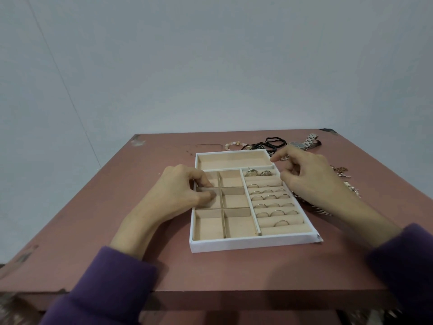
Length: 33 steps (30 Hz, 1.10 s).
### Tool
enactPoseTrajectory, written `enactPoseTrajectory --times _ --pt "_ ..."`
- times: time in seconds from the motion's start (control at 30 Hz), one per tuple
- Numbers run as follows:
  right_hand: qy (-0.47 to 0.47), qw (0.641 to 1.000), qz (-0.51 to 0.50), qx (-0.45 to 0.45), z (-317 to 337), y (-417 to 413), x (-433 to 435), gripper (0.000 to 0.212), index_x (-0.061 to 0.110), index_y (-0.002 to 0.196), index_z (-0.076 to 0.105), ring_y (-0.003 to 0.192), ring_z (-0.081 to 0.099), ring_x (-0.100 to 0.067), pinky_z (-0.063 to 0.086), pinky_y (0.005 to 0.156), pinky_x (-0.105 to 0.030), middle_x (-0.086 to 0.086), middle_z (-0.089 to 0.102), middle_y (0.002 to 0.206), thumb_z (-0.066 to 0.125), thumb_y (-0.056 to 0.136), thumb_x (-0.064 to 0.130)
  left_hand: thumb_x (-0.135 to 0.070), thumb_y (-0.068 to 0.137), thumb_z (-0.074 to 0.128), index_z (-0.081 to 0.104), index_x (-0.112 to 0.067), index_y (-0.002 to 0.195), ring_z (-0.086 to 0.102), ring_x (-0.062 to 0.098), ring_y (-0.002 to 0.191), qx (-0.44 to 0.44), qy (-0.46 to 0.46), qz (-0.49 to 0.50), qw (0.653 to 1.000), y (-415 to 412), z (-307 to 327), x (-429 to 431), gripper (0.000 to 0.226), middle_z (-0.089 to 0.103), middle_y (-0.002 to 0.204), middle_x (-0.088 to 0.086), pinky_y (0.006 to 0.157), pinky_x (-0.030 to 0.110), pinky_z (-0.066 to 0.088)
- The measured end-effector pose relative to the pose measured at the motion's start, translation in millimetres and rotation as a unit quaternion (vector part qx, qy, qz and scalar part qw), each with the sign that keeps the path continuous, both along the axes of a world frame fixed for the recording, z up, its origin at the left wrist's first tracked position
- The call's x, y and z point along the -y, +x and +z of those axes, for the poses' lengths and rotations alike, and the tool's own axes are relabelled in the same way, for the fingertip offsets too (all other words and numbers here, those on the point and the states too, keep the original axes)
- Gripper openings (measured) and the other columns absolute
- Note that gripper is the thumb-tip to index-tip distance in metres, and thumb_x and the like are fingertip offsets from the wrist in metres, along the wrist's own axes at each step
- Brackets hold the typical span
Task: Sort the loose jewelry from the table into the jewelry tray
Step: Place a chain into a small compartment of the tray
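Observation:
The white jewelry tray (253, 243) with beige compartments lies mid-table. Several rings (269, 197) stand in its right-hand ring rolls. The square compartments and the long back one hold nothing. My left hand (180, 193) grips the tray's left wall, fingertips curled inside. My right hand (307, 177) hovers over the tray's back right corner with curled fingers. A small metal chain piece (284, 158) shows under its index finger. Whether the hand pinches it cannot be told.
Loose pieces lie behind the tray: a pale beaded bracelet (234, 145), black cord bracelets (275, 141) and a metal watch (304, 143). Gold-toned chains (341, 171) lie right of the tray, partly under my right forearm. The table's front edge is near my sleeves.

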State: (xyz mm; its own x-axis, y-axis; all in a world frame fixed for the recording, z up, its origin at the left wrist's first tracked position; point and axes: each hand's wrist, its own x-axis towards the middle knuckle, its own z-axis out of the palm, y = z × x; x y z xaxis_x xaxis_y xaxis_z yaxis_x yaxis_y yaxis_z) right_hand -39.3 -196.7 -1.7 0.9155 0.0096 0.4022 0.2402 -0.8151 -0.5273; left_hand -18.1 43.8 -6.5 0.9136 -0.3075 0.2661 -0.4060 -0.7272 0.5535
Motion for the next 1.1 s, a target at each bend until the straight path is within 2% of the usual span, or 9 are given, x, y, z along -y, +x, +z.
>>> enactPoseTrajectory --times 0.1,0.3,0.5,0.57,0.67,0.77,0.83,0.93,1.1 --pt "-0.006 1.0 -0.007 0.002 -0.1 0.3 -0.6 0.033 0.023 0.099 0.061 0.057 0.047 -0.011 0.045 0.068 -0.035 -0.003 0.054 0.061 0.05 0.077 0.001 -0.027 0.073 0.075 0.069 -0.029 0.066 0.054 -0.006 0.068 -0.001 -0.009 -0.002 1.0 0.8 -0.2 -1.0 0.009 0.066 0.068 -0.015 0.06 0.002 0.039" --pt "-0.009 1.0 0.007 0.0 0.2 -1.5 -0.5 0.033 0.022 0.1 0.06 0.059 0.049 -0.014 0.045 0.068 -0.034 -0.012 0.059 0.067 0.051 0.077 0.0 -0.029 0.071 0.077 0.068 -0.032 0.062 0.055 -0.003 0.07 0.005 -0.014 -0.003 1.0 1.2 0.1 -1.6 0.013 0.067 0.068 -0.014 0.06 0.004 0.038" --pt "-0.018 1.0 0.018 -0.007 -1.0 1.1 1.6 0.037 0.023 0.105 0.057 0.056 0.046 -0.009 0.036 0.057 -0.014 -0.005 0.055 0.064 0.05 0.079 -0.001 -0.03 0.071 0.077 0.068 -0.031 0.062 0.053 -0.002 0.064 -0.001 -0.025 0.0 1.0 1.3 -0.1 0.4 0.013 0.066 0.063 -0.015 0.059 0.007 0.039" --pt "-0.019 1.0 0.018 -0.008 -1.2 1.6 2.1 0.037 0.024 0.105 0.057 0.056 0.046 -0.008 0.035 0.057 -0.013 -0.002 0.054 0.063 0.049 0.079 0.0 -0.031 0.072 0.077 0.07 -0.031 0.065 0.052 -0.005 0.06 -0.01 -0.028 0.001 1.0 1.2 0.9 0.6 0.01 0.064 0.061 -0.018 0.057 0.005 0.039" --pt "-0.024 1.0 0.017 -0.01 -0.4 1.2 2.3 0.037 0.023 0.107 0.057 0.057 0.046 -0.008 0.035 0.057 -0.014 -0.002 0.053 0.063 0.049 0.08 0.0 -0.034 0.075 0.073 0.071 -0.03 0.081 0.049 -0.007 0.058 0.0 -0.033 -0.004 0.999 -5.0 5.9 0.2 0.007 0.062 0.062 -0.025 0.056 0.003 0.036" --pt "-0.025 0.999 0.016 -0.011 0.1 0.7 1.2 0.036 0.024 0.108 0.056 0.059 0.048 -0.01 0.039 0.062 -0.025 0.0 0.053 0.063 0.049 0.08 0.001 -0.018 0.08 0.067 0.069 -0.029 0.083 0.047 0.002 0.058 -0.005 -0.037 -0.029 0.999 -15.1 13.7 -3.9 0.011 0.059 0.064 -0.034 0.055 0.006 0.036" --pt "-0.025 1.0 0.016 -0.009 0.0 1.0 0.6 0.036 0.023 0.108 0.057 0.059 0.047 -0.009 0.04 0.064 -0.03 0.001 0.052 0.062 0.049 0.08 0.001 -0.015 0.079 0.065 0.069 -0.03 0.084 0.051 0.004 0.067 -0.038 0.009 -0.06 0.997 -22.3 15.0 -6.1 0.016 0.065 0.074 -0.026 0.058 0.007 0.037" --pt "-0.021 1.0 0.016 -0.008 -0.1 1.1 0.9 0.036 0.022 0.107 0.057 0.058 0.047 -0.009 0.04 0.065 -0.031 0.002 0.051 0.061 0.049 0.079 0.0 -0.024 0.077 0.068 0.068 -0.029 0.085 0.052 0.001 0.08 -0.05 0.069 -0.083 0.993 -28.2 10.7 -7.3 0.009 0.064 0.083 -0.017 0.064 0.005 0.037" --pt "-0.019 1.0 0.017 -0.01 -0.5 1.8 1.1 0.037 0.023 0.107 0.057 0.059 0.047 -0.009 0.04 0.064 -0.029 0.0 0.053 0.063 0.049 0.079 0.0 -0.026 0.075 0.071 0.065 -0.03 0.072 0.052 0.007 0.069 -0.041 0.055 -0.081 0.994 -29.4 6.0 -8.9 0.008 0.063 0.078 -0.011 0.061 0.015 0.039"
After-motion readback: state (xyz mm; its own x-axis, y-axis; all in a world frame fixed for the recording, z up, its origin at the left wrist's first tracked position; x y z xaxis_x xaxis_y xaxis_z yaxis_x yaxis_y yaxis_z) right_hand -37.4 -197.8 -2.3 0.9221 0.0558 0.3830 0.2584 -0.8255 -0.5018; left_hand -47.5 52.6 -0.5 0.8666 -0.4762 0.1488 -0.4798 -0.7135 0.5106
